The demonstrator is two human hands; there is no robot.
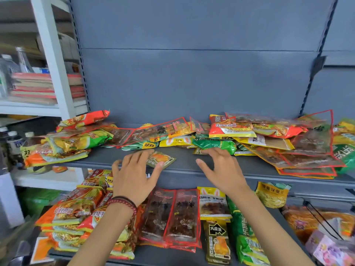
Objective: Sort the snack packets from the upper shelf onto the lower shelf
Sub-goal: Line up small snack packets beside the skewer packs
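Snack packet (pixel 161 159) just right of left hand (pixel 134 176), possibly touching fingertips

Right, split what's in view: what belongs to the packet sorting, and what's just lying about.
Job: upper shelf, its jumbled snack packets, small olive packet by the left hand, right hand, lower shelf, sorted packets on it.
Lying about: stacked books, white rack, bottles at far left.
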